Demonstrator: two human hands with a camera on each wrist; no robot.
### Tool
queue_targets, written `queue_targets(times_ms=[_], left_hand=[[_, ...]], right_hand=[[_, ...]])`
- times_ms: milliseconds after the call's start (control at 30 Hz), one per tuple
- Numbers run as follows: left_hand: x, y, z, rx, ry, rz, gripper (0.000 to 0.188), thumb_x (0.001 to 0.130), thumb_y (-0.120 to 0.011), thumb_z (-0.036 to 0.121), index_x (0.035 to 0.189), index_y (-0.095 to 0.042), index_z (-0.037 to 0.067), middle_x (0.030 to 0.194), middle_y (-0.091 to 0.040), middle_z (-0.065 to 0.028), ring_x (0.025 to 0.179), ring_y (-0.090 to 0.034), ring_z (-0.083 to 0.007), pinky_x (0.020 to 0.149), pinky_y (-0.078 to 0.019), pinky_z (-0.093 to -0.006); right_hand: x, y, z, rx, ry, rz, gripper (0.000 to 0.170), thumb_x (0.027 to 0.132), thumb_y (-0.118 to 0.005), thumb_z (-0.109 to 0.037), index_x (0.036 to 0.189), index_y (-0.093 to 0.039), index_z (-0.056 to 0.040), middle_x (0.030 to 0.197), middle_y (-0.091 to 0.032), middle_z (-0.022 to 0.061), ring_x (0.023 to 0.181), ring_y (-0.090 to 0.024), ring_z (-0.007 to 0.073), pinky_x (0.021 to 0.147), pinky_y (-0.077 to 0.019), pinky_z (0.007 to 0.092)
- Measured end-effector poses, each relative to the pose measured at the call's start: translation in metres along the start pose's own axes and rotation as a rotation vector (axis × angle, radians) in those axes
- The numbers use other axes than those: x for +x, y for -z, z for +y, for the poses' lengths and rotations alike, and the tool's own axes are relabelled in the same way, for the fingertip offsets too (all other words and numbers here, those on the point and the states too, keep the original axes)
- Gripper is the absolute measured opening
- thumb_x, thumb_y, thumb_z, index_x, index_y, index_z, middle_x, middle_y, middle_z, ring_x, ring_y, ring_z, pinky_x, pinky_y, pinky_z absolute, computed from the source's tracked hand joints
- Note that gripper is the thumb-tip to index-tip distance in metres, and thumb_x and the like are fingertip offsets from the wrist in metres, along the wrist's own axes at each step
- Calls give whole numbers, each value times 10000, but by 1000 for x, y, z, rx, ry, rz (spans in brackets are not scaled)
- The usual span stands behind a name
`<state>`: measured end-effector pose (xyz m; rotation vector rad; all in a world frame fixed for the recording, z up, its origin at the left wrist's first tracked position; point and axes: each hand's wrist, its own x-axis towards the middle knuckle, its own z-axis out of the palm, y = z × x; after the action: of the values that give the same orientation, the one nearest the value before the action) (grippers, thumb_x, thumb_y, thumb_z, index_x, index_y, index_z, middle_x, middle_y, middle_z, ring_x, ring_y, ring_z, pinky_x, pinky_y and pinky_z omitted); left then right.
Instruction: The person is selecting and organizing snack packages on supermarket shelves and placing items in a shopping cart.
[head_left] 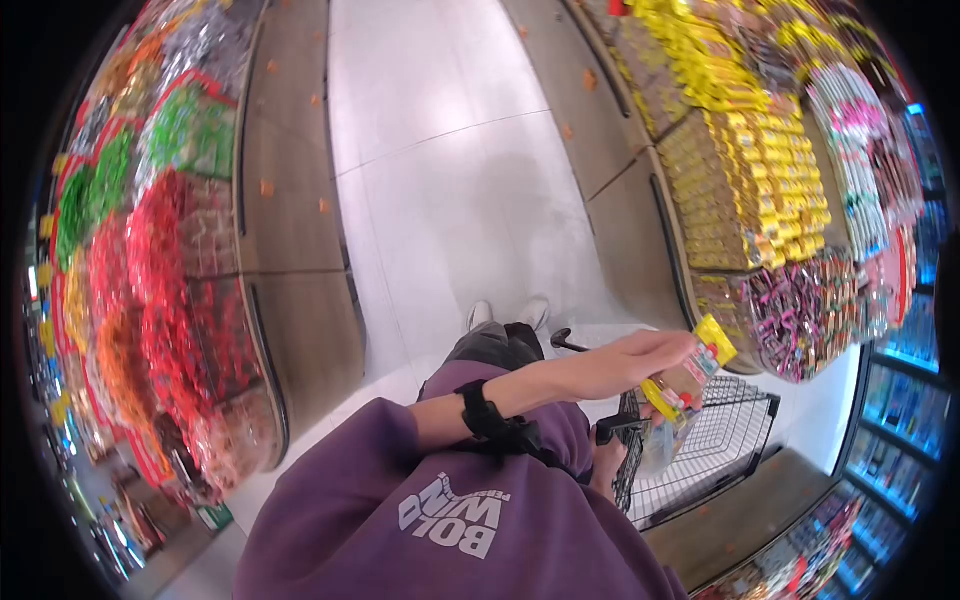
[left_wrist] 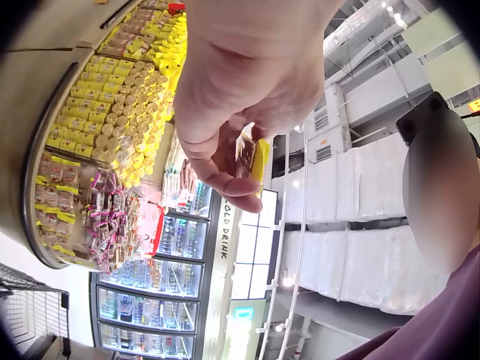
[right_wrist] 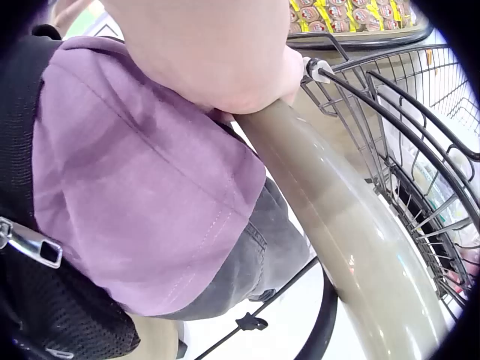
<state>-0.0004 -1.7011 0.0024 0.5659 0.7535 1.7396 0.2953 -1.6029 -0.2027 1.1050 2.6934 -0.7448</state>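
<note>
My left hand (head_left: 645, 358) reaches across the front of my body and holds a yellow snack packet (head_left: 713, 340) with a see-through part. In the left wrist view, my left fingers (left_wrist: 236, 184) curl round the same packet (left_wrist: 260, 161), hiding much of it. Lower down, my right hand (head_left: 607, 465) grips the handle of a wire shopping cart (head_left: 720, 430). From the right wrist, that hand (right_wrist: 225, 60) wraps over the thick beige handle (right_wrist: 337, 210); most of its fingers are hidden.
Shelves of yellow packets (head_left: 765, 185) and purple-wrapped snacks (head_left: 795, 310) line one side. Bins of bagged sweets (head_left: 170, 250) stand opposite, across the pale floor (head_left: 450, 170). Lit drink fridges (left_wrist: 154, 300) stand beyond the shelf end. Inside the cart lie things in clear plastic (right_wrist: 405, 120).
</note>
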Motion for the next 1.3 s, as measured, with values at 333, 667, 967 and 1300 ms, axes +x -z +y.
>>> queue_targets(times_ms=[333, 667, 967, 1300], left_hand=[[-103, -17, -1, -141, -122, 96, 480, 1117, -365, 404, 1354, -479, 2, 1016, -569, 10, 880, -549, -41, 744, -504, -224], [-189, -49, -30, -142, -108, 155, 489, 1105, -397, 437, 1264, -548, -1, 1109, -586, -14, 1032, -512, -94, 924, -463, -280], [-329, -2, 1, -11, -392, 728, 561, 1093, -329, 482, 1302, -526, 1, 1072, -716, -150, 740, -673, -166, 601, -524, -269], [-412, -53, -59, 79, -602, 1006, 619, 1118, -226, 441, 1433, -458, -39, 1063, -671, -158, 662, -611, -141, 563, -477, -234]], right_hand=[[-29, -1, -25, -133, 40, -6, 354, 908, -696, -286, 855, -711, 64, 750, -711, 225, 732, -713, 404, 672, -556, 460], [-71, -28, -40, 100, 447, 119, 306, 862, -642, -233, 943, -690, 58, 785, -676, 263, 748, -654, 477, 664, -472, 538], [-125, -25, -73, -35, 141, -163, 389, 906, -683, -293, 805, -700, 82, 665, -672, 227, 665, -696, 403, 656, -528, 480], [-170, -53, -63, -6, 275, -197, 353, 904, -668, -292, 797, -705, 42, 729, -682, 267, 729, -690, 448, 690, -536, 498]])
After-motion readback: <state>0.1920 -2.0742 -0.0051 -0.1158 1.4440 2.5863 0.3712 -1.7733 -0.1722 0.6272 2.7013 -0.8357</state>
